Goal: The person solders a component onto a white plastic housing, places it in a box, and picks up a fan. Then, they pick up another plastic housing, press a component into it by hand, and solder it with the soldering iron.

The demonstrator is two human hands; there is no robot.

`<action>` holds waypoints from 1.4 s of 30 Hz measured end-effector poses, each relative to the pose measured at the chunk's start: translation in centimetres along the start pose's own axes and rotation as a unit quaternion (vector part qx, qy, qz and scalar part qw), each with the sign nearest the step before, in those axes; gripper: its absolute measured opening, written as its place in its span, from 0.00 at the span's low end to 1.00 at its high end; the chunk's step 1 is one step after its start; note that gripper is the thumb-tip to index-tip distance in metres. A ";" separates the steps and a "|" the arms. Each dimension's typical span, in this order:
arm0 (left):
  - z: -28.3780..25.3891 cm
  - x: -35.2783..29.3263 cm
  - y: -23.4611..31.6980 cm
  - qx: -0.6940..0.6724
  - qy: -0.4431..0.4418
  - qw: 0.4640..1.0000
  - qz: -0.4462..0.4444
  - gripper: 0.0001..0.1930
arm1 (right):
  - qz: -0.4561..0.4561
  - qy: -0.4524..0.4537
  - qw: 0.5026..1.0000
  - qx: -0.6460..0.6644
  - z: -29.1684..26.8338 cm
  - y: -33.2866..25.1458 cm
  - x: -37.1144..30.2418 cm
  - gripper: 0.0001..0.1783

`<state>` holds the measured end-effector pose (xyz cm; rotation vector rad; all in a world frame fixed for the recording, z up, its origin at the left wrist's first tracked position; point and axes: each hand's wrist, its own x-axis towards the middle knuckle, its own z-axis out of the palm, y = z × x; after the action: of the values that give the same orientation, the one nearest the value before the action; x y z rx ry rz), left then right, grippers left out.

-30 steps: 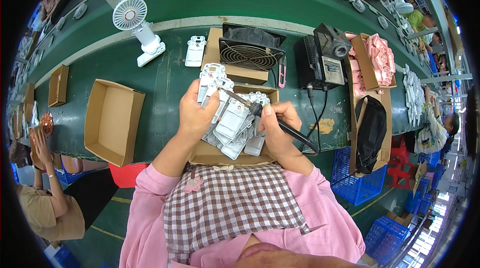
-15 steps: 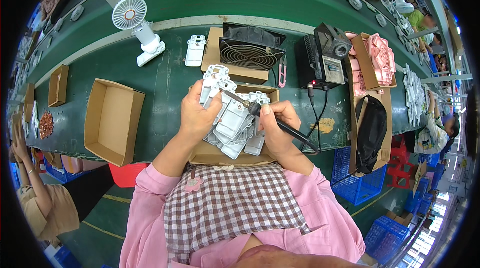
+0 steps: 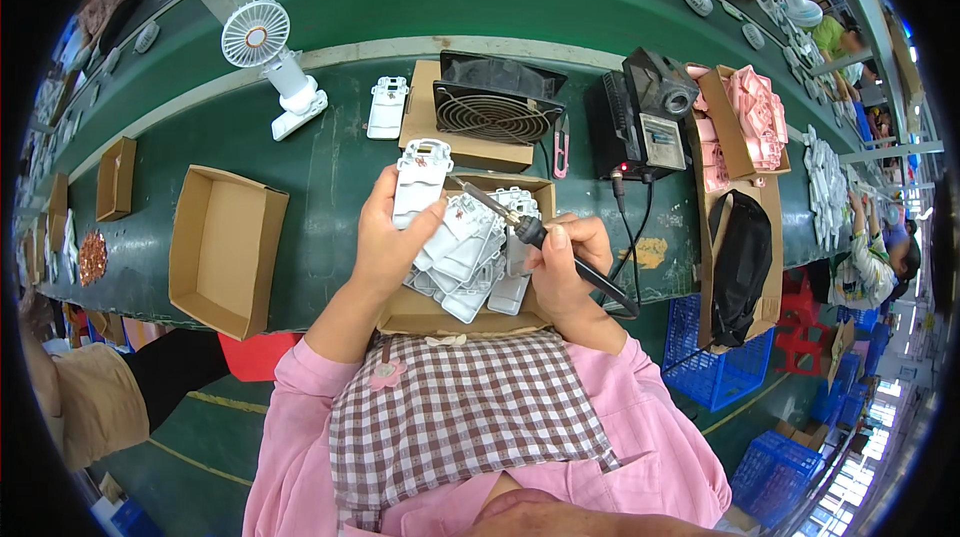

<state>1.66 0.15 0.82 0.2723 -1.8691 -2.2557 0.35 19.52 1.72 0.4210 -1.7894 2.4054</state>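
Note:
Between thumb and fingers, my left hand [image 3: 393,234] grips a white plastic housing [image 3: 419,180] with small copper-coloured parts near its top. My right hand [image 3: 572,270] is closed round the black handle of a soldering iron [image 3: 536,234]. Its metal tip points up and left, close to the housing's right edge; I cannot tell whether they touch. Below both hands, a cardboard box [image 3: 455,322] holds a pile of similar white housings [image 3: 470,262]. One more white housing [image 3: 387,108] lies on the green bench, left of a black fan.
The black fan [image 3: 497,109] sits on cardboard behind the box, beside pink tweezers [image 3: 561,152]. A black soldering station [image 3: 640,122] stands right, its cable looping to the iron. Left are an open carton [image 3: 225,247] and a white handheld fan [image 3: 257,35]. Pink parts [image 3: 757,117] fill a box at right.
The housing in my left hand has turned more upright and faces me. The iron's tip has drawn slightly away from the housing's middle, and my right hand has shifted a little right and down.

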 end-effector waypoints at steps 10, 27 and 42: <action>0.4 0.1 -0.1 0.007 0.024 0.999 -0.030 0.09 | 0.008 -0.055 0.990 -0.133 0.4 -0.1 0.3 0.06; 0.4 0.2 -0.1 0.067 0.036 0.997 0.005 0.09 | 0.022 -0.046 0.989 -0.140 0.6 0.2 0.5 0.07; 0.5 0.0 0.0 0.097 0.041 0.994 0.018 0.09 | 0.015 -0.016 0.994 -0.105 1.0 0.1 0.8 0.09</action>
<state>1.52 0.65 0.89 0.3517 -2.0348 -2.0089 -0.28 18.49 2.17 0.4146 -2.0491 2.2088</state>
